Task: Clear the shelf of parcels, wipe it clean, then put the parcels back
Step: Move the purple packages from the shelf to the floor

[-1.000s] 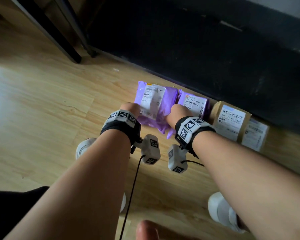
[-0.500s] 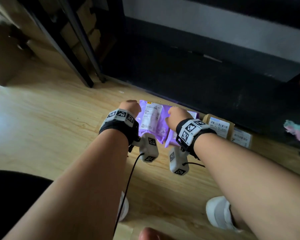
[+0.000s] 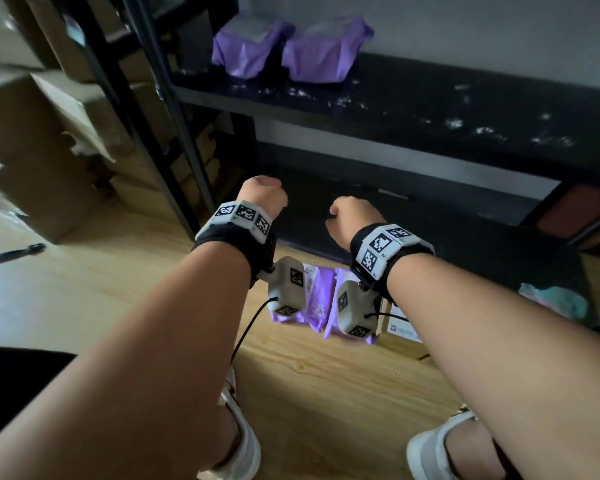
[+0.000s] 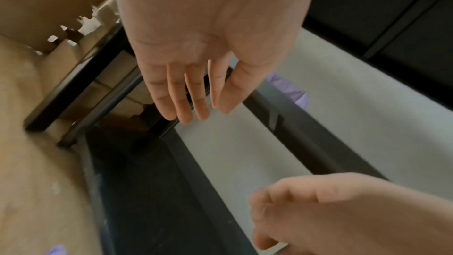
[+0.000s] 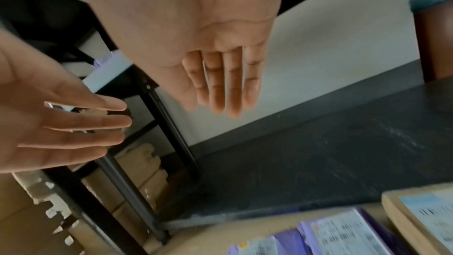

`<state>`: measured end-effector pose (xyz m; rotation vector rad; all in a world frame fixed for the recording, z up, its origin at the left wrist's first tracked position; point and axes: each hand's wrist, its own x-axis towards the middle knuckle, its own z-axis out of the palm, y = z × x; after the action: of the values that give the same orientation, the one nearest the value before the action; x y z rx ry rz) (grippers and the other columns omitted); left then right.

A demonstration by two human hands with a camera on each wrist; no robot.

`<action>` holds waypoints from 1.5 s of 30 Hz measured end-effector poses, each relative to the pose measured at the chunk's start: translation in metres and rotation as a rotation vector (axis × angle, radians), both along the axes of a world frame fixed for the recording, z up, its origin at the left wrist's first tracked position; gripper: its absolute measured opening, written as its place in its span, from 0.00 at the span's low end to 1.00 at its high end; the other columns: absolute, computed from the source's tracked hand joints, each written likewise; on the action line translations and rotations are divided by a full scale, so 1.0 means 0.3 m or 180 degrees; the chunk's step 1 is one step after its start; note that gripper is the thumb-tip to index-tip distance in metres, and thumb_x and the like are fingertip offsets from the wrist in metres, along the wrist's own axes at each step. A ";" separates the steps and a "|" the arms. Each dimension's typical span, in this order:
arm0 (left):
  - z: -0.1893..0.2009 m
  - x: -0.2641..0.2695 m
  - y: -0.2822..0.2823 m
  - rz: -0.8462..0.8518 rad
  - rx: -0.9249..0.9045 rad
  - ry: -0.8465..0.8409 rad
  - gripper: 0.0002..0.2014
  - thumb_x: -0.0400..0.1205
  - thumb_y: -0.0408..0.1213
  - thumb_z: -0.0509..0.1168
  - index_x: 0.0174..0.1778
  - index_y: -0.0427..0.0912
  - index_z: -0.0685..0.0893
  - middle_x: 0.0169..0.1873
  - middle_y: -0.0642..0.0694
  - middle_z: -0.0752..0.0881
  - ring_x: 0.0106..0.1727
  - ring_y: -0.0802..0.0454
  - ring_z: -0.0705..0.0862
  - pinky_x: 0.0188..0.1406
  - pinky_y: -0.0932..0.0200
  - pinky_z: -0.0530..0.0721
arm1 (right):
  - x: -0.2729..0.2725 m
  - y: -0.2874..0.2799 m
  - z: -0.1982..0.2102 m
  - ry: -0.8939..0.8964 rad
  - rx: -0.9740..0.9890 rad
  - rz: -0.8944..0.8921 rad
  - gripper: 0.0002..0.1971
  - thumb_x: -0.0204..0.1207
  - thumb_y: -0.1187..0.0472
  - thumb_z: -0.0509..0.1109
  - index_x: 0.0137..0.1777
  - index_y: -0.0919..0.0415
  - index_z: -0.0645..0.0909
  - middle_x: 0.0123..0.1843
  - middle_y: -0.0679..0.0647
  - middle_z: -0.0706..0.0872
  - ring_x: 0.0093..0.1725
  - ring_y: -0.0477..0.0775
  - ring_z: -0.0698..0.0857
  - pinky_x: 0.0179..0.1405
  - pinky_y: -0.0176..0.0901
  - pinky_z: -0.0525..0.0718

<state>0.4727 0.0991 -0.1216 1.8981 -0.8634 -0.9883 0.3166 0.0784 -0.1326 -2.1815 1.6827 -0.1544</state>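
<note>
Both of my hands hang empty above the wooden floor, in front of the black shelf unit. The wrist views show my left hand (image 3: 262, 194) (image 4: 186, 92) and my right hand (image 3: 352, 216) (image 5: 220, 84) with straight, relaxed fingers. Below my wrists, two purple parcels (image 3: 321, 292) (image 5: 343, 234) lie flat on the floor, with a brown box parcel (image 3: 400, 323) (image 5: 421, 214) to their right. The dusty black shelf board (image 3: 430, 109) carries two more purple parcels (image 3: 246, 46) at its left end.
Stacked cardboard boxes (image 3: 32, 133) fill the left side behind black frame uprights (image 3: 174, 116). A teal cloth (image 3: 555, 301) lies at the right, on the low black board. My white shoes (image 3: 243, 445) stand on the floor below.
Both hands have let go of the purple parcel on the floor and risen, opening out. The head view has tilted up, so the shelf board and its two parcels now show.
</note>
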 end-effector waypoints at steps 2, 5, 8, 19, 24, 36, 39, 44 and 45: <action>0.075 0.006 -0.018 0.0010 -0.0149 0.0018 0.23 0.74 0.29 0.68 0.65 0.46 0.83 0.60 0.37 0.86 0.64 0.40 0.84 0.61 0.53 0.82 | -0.009 -0.023 0.080 -0.0135 -0.0175 -0.0063 0.16 0.80 0.61 0.61 0.66 0.58 0.80 0.60 0.58 0.87 0.57 0.61 0.86 0.51 0.47 0.81; 0.181 0.019 -0.059 0.0047 -0.0387 0.0020 0.23 0.74 0.29 0.69 0.66 0.45 0.83 0.60 0.38 0.86 0.64 0.42 0.84 0.59 0.54 0.82 | -0.022 -0.067 0.198 -0.0340 -0.0430 -0.0181 0.19 0.80 0.61 0.61 0.71 0.55 0.76 0.63 0.56 0.85 0.60 0.61 0.85 0.57 0.50 0.82; 0.270 0.021 -0.100 0.0156 -0.0611 -0.0004 0.21 0.73 0.29 0.69 0.63 0.44 0.85 0.58 0.37 0.87 0.62 0.41 0.85 0.58 0.55 0.83 | -0.031 -0.122 0.296 -0.0525 -0.0713 -0.0304 0.21 0.80 0.60 0.62 0.73 0.52 0.75 0.62 0.56 0.86 0.59 0.60 0.85 0.56 0.49 0.83; 0.412 0.006 -0.296 -0.0079 -0.0876 -0.0503 0.17 0.74 0.27 0.66 0.59 0.41 0.84 0.42 0.45 0.84 0.45 0.45 0.83 0.42 0.62 0.76 | -0.005 -0.326 0.475 -0.0593 -0.1135 -0.0496 0.16 0.83 0.55 0.61 0.68 0.59 0.76 0.60 0.57 0.85 0.57 0.59 0.85 0.55 0.53 0.83; 0.424 0.044 -0.399 -0.0089 -0.0737 -0.0573 0.05 0.80 0.33 0.62 0.45 0.45 0.83 0.39 0.45 0.85 0.47 0.44 0.82 0.44 0.58 0.78 | 0.046 -0.428 0.487 -0.0563 -0.0973 -0.0590 0.18 0.84 0.50 0.58 0.68 0.59 0.76 0.62 0.57 0.85 0.60 0.59 0.84 0.64 0.59 0.79; 0.369 0.067 -0.591 -0.0199 -0.0470 -0.0563 0.22 0.86 0.38 0.56 0.75 0.31 0.73 0.71 0.30 0.77 0.72 0.35 0.75 0.73 0.50 0.71 | 0.149 -0.598 0.473 -0.1005 -0.0235 -0.0751 0.22 0.88 0.53 0.44 0.73 0.63 0.70 0.49 0.60 0.81 0.45 0.60 0.81 0.47 0.50 0.80; 0.378 0.052 -0.601 -0.0232 -0.0484 -0.0377 0.20 0.85 0.34 0.56 0.71 0.26 0.75 0.68 0.26 0.78 0.70 0.31 0.77 0.71 0.46 0.73 | 0.150 -0.604 0.462 -0.0990 -0.0224 -0.0742 0.19 0.87 0.55 0.48 0.69 0.63 0.71 0.51 0.62 0.80 0.42 0.60 0.78 0.41 0.47 0.75; 0.405 0.043 -0.594 -0.0050 -0.0436 -0.0303 0.19 0.89 0.33 0.51 0.72 0.28 0.75 0.71 0.33 0.78 0.72 0.40 0.76 0.65 0.59 0.70 | 0.143 -0.610 0.468 -0.1120 -0.0261 -0.0746 0.18 0.85 0.50 0.55 0.50 0.62 0.82 0.40 0.55 0.83 0.33 0.53 0.80 0.27 0.39 0.69; 0.400 0.047 -0.584 -0.0108 -0.0543 -0.0340 0.19 0.88 0.33 0.52 0.72 0.29 0.75 0.71 0.34 0.78 0.72 0.40 0.76 0.62 0.61 0.70 | 0.136 -0.602 0.474 -0.1165 -0.0330 -0.0705 0.16 0.84 0.53 0.56 0.47 0.61 0.82 0.37 0.54 0.82 0.32 0.52 0.79 0.25 0.39 0.67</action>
<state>0.4868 -0.0760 -0.0017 1.8081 -1.0125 -0.8120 0.3575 -0.1023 0.0096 -1.8847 1.7232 -0.6709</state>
